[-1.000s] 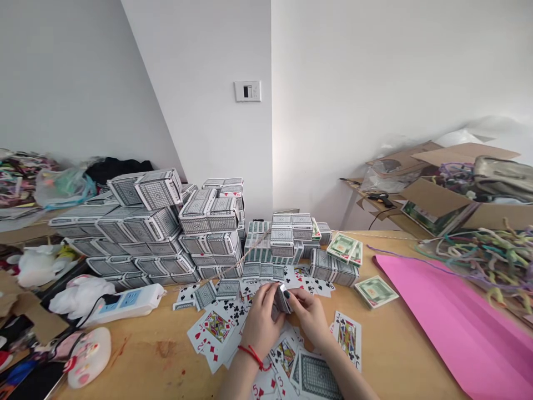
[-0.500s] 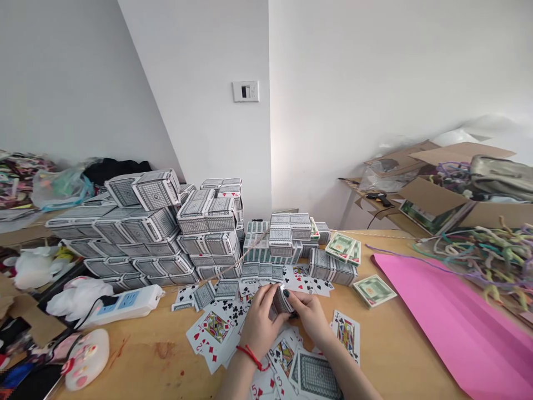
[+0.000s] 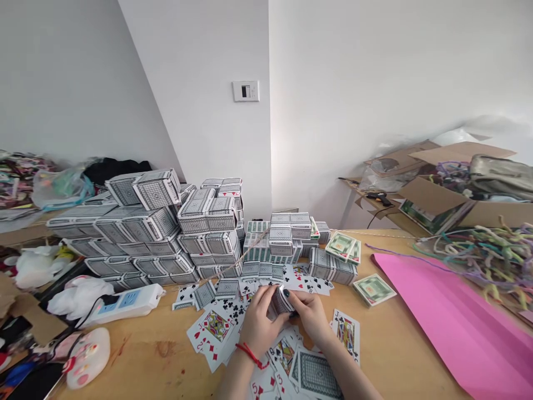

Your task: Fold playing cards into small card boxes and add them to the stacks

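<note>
Between my two hands, low over the middle of the table, is a folded playing card piece (image 3: 280, 301) with a grey patterned back. My left hand (image 3: 261, 322) wraps its fingers around the left side of it; a red string bracelet circles that wrist. My right hand (image 3: 307, 312), with dark nail polish, pinches the right edge with thumb and fingers. How many cards are in the piece is hidden by my fingers. Loose playing cards (image 3: 216, 325) lie face up beneath and around both hands. Some face-down cards (image 3: 317, 373) rest by my right forearm.
Blocks built from folded cards (image 3: 150, 222) are stacked at the back left, with smaller blocks (image 3: 287, 233) at the centre. Green card boxes (image 3: 373, 290) and a pink sheet (image 3: 449, 322) lie to the right. A white power strip (image 3: 125, 305) sits at the left. Colourful cords (image 3: 483, 255) pile up far right.
Both hands stay in nearly the same place on the folded card piece. The fingers of my left hand have shifted slightly; the piece looks turned a little. Nothing else has visibly moved.
</note>
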`<action>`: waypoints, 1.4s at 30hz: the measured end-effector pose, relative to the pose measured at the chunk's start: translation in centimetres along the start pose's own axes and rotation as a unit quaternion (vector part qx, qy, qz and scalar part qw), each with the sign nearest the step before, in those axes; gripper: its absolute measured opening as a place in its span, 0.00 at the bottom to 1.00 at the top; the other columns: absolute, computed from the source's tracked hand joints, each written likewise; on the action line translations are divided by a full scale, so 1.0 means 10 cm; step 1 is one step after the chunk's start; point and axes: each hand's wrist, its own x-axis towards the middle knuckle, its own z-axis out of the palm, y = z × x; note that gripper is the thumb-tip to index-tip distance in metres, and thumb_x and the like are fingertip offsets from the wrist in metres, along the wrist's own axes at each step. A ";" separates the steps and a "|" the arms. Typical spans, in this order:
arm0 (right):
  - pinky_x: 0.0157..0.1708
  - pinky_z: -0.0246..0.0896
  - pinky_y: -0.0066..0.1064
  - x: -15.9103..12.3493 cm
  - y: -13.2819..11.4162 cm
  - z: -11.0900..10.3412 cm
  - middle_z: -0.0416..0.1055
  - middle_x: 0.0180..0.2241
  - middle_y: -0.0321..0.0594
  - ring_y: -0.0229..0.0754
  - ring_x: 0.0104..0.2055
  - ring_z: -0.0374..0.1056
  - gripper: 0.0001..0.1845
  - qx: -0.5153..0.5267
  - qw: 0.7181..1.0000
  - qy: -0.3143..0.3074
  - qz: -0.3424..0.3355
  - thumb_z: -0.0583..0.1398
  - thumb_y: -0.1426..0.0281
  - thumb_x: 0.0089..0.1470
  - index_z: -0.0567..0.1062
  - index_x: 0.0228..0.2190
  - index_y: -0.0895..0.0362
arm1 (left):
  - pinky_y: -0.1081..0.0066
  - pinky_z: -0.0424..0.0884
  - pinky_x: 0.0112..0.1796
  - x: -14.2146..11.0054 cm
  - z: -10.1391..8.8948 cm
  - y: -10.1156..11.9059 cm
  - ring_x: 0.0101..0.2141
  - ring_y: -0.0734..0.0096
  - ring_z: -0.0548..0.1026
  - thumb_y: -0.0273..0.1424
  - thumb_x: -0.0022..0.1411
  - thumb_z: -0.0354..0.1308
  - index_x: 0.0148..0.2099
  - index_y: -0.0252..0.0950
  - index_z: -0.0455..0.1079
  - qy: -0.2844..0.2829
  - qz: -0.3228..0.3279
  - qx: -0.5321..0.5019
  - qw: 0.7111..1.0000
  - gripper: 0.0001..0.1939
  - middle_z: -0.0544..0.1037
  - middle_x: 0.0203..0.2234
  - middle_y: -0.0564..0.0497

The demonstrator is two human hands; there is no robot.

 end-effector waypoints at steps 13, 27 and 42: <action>0.24 0.58 0.29 -0.04 0.06 0.02 0.73 0.20 0.43 0.43 0.23 0.66 0.19 -0.176 0.979 0.099 -0.042 0.55 0.57 0.49 0.76 0.21 0.58 | 0.58 0.67 0.47 0.00 0.02 -0.04 0.49 0.58 0.65 0.24 0.50 0.54 0.56 0.41 0.57 -0.022 0.061 0.055 0.996 0.30 0.67 0.47 0.45; 0.26 0.58 0.28 -0.03 0.04 0.00 0.71 0.23 0.40 0.41 0.25 0.64 0.17 -0.109 0.992 0.057 -0.035 0.55 0.58 0.50 0.73 0.25 0.59 | 0.56 0.64 0.49 -0.02 0.05 -0.05 0.50 0.58 0.63 0.24 0.50 0.54 0.58 0.42 0.55 -0.040 0.039 0.058 0.997 0.31 0.64 0.49 0.46; 0.14 0.50 0.24 0.00 0.12 0.01 0.59 0.13 0.29 0.33 0.13 0.55 0.19 -0.039 0.998 -0.023 0.032 0.52 0.53 0.50 0.66 0.24 0.57 | 0.57 0.63 0.48 0.00 0.08 -0.09 0.50 0.58 0.63 0.28 0.54 0.54 0.57 0.44 0.54 0.032 0.004 0.084 0.996 0.28 0.62 0.48 0.46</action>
